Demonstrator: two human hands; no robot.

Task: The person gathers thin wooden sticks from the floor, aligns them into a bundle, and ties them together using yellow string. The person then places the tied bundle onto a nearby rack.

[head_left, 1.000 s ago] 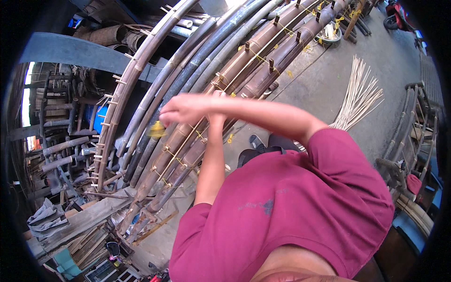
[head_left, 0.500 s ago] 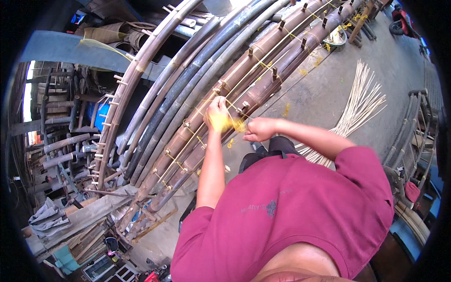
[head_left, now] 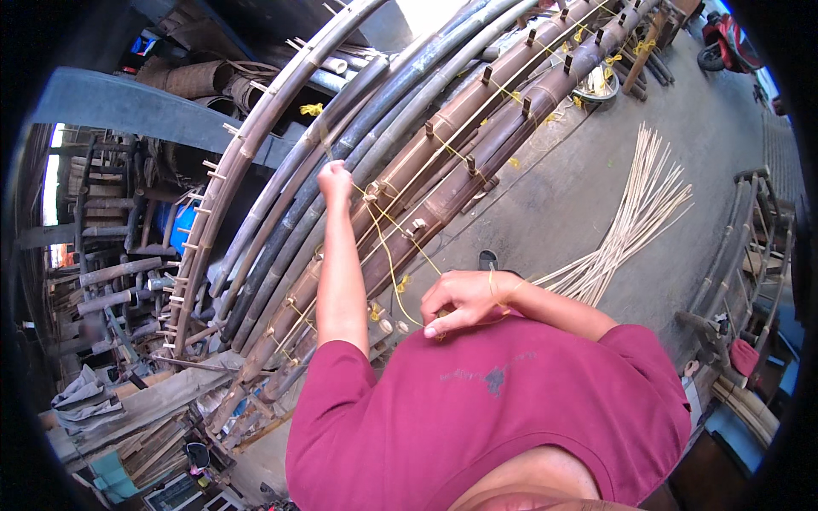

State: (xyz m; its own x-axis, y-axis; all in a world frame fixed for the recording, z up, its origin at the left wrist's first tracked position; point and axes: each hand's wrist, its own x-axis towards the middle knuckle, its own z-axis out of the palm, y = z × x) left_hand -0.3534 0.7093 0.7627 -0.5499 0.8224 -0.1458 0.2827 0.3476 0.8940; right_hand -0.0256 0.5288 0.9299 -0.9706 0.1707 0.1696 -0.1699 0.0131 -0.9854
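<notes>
Twine (head_left: 414, 244), yellow and thin, runs from the left hand (head_left: 335, 180), fingers closed on a strand, past the pegged brown bamboo poles (head_left: 464, 175) to the right hand (head_left: 456, 302), fingers curled around more of it before the maroon shirt (head_left: 511, 409). It should handle light, limp and rather slippery, likelier to tangle than snap; best gripped firmly close to the poles.

A workshop, judging by pegged poles (head_left: 498, 146) and piled sticks (head_left: 632, 213).
</notes>
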